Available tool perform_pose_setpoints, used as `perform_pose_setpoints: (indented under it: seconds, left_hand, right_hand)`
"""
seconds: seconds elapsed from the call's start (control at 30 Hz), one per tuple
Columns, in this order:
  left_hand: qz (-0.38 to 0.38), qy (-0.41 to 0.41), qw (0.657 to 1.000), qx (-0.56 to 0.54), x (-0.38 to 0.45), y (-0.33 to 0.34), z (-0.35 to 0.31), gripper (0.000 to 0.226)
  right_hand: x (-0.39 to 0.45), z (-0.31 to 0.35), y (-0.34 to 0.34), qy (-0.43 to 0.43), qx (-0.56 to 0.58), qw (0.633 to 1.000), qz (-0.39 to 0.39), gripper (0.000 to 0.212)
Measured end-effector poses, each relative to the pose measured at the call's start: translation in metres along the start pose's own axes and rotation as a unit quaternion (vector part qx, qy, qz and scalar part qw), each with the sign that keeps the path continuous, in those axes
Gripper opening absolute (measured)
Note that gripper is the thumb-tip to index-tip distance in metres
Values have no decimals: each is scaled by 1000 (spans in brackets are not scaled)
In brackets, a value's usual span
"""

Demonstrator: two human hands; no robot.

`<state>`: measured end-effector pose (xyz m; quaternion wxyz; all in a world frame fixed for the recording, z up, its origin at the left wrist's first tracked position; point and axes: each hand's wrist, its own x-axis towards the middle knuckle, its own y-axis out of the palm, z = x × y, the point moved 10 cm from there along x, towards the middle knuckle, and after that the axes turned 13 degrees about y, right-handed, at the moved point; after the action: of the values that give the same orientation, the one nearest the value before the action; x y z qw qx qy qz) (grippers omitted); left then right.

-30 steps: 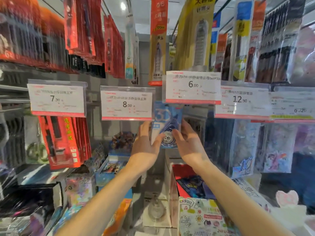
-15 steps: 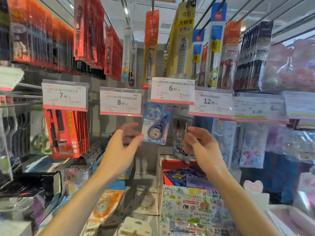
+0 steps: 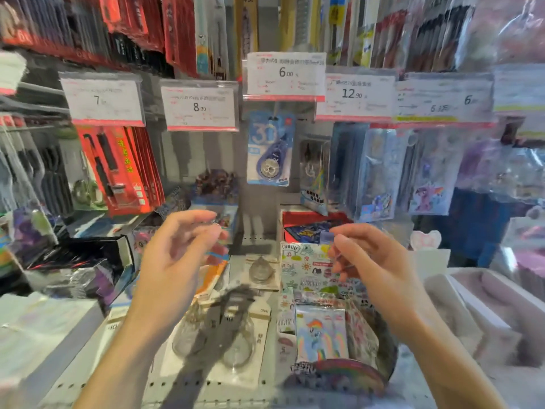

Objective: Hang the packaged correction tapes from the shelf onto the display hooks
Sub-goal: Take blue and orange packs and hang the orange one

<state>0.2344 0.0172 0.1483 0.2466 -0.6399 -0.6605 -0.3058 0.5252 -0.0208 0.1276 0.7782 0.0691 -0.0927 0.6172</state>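
A blue packaged correction tape (image 3: 270,149) hangs on the display hook (image 3: 275,109) under the 6.00 price tag (image 3: 285,75). More packaged correction tapes lie flat on the shelf below: white-carded ones (image 3: 236,346) and an orange one (image 3: 211,277). My left hand (image 3: 174,264) hovers over the shelf with loosely curled fingers and holds nothing. My right hand (image 3: 374,267) is level with it on the right, fingers relaxed and empty. Both hands are well below the hanging pack. The picture is blurred by motion.
Red packs (image 3: 118,169) hang at the left under the 7 tag; clear sticker packs (image 3: 377,172) hang at the right. A box of cartoon card packs (image 3: 321,332) stands on the shelf at the right. A black box (image 3: 79,261) sits at the left.
Both hands have let go of the blue pack, which now hangs on the hook, and have dropped down toward the shelf. The view has tilted down.
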Motion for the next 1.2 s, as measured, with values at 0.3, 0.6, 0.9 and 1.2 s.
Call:
perform_pose_setpoints:
  seconds: [0.3,0.6,0.9,1.2]
  left_hand:
    - [13,-11,999,-34,3,-76,17,13]
    - [57,-30,998,1,28,-187,52,11]
    - [234,-58,957,163,31,-182,142,32]
    - [461,-32,767,445,21,-134,216,47]
  right_hand:
    - [-24,-16,54,23,-31,999,-35,17]
    - [-18,-21,162,20,-57,997,-43,13]
    - [28,-98,223,89,-266,959,-34,15]
    - [93,-176,244,178,-387,904,-22,16]
